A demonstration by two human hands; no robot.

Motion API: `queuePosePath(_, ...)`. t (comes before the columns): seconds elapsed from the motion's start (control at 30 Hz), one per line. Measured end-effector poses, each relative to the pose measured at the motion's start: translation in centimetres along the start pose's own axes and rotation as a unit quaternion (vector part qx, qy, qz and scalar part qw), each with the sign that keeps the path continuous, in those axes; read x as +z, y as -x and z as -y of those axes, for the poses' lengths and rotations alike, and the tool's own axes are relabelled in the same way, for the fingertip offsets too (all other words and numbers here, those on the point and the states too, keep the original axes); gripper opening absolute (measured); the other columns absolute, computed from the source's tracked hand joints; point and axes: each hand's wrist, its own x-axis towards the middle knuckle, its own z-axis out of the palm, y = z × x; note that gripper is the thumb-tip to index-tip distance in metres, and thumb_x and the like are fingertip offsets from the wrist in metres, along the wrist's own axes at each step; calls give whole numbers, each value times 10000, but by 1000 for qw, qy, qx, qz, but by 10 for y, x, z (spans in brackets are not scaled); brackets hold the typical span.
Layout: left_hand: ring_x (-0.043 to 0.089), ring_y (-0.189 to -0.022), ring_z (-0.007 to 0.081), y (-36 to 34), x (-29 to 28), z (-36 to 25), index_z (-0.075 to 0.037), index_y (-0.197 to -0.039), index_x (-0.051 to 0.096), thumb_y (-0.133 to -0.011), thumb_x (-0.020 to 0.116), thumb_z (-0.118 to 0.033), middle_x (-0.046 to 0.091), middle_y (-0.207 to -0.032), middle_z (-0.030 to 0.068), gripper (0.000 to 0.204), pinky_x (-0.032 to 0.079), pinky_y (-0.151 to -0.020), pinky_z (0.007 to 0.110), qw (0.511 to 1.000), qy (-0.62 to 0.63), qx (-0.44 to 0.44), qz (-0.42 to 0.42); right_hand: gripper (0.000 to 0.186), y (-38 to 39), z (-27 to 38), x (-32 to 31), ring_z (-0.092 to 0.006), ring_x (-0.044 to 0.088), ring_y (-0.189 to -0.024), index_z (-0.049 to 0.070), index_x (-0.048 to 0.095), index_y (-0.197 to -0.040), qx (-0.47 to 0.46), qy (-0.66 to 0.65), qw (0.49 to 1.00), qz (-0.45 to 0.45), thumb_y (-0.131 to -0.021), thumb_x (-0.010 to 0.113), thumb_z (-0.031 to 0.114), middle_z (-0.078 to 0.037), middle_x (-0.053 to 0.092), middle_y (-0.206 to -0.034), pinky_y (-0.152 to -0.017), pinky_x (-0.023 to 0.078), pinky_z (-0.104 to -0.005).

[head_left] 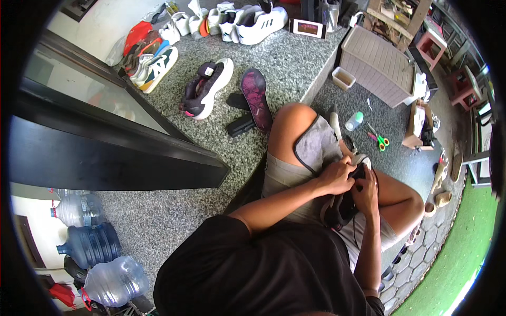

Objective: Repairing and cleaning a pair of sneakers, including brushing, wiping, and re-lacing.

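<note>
Speckled granite ledge (295,63), shoes lined at 11 o'clock, insole (256,99) near centre. Water jugs (89,245) at 8 o'clock. Both forearms bent inward over lap; left hand (337,176) and right hand (366,192) clamped on black shoe (342,208).

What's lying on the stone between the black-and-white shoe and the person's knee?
In the head view, a purple insole lies sole-up between the black-and-white shoe and the knee, with two small black pieces beside it on the granite ledge.
</note>
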Motion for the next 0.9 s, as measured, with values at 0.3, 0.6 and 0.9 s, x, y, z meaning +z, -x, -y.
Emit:
queuePosePath(0.3, 675, -1003, 403, 1, 3, 0, 58, -1261, 669, -805, 691, -135, 588, -1203, 221, 496, 552, -896, 472, 1000, -4, 3, 13, 150, -25, 6, 17, -427, 545, -1326, -21, 736, -801, 83, 21, 984, -153, -748, 734, 120, -227, 503, -1539, -1103, 447, -489)
queuePosePath(0.6, 670, -1014, 399, 5, 5, 1, 49, -1297, 653, -808, 667, -120, 585, -1218, 215, 518, 550, -899, 470, 1000, 2, -12, 7, 179, -15, -25, 6, -420, 328, -1513, -13, 751, -894, 32, -202, 979, -9, -822, 691, 139, -252, 368, -1628, -1229, 289, -468)
queuePosePath(0.9, 662, -1029, 386, -1, 3, -7, 36, -1275, 678, -817, 657, -134, 600, -1188, 214, 489, 539, -926, 450, 999, 8, -37, 20, 222, 119, 90, -167, -424, 359, -1497, 33, 706, -1031, -350, -561, 717, 223, -841, 746, 141, -281, 464, -1551, -1213, 245, -563)
